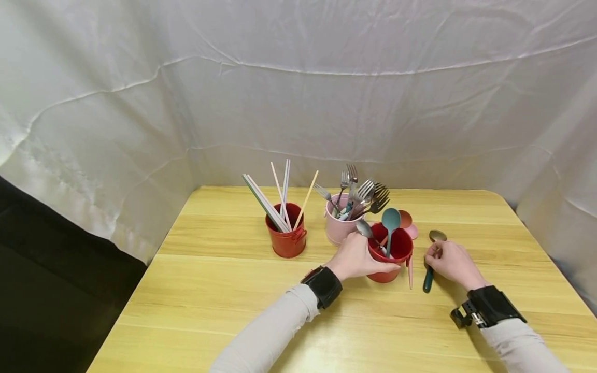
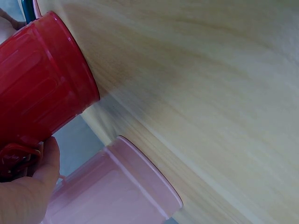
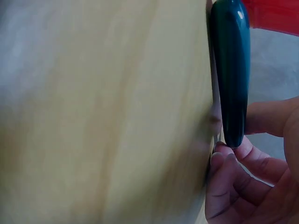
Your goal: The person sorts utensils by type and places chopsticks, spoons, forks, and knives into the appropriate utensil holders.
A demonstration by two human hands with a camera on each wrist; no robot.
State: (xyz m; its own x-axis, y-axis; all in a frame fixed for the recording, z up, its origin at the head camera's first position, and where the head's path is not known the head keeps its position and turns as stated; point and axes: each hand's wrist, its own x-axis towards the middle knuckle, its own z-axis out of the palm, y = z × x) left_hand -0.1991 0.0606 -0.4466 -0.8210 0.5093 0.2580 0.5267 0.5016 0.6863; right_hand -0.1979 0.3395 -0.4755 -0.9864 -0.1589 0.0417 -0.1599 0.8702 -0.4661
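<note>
My left hand (image 1: 359, 256) grips a red bucket (image 1: 383, 276) from its left side, thumb across the near wall. Inside stand several spoons, among them a teal spoon (image 1: 391, 219) and a metal spoon (image 1: 364, 228), bowls up. To the right, my right hand (image 1: 452, 261) pinches a spoon with a bronze-coloured bowl (image 1: 437, 235) and a dark green handle (image 3: 231, 70), low over the table. Its fingertips hold it near the middle, where they partly hide it. Between bucket and right hand lies a pink spoon (image 1: 411, 274), partly hidden by the bucket.
Left of the held bucket stands a pink bucket (image 1: 337, 231) full of forks. Further left, another red bucket (image 1: 287, 245) holds several chopsticks (image 1: 305, 199). All stand on a wooden table (image 1: 224, 300), with a pale cloth (image 1: 326, 114) hanging behind and beside it.
</note>
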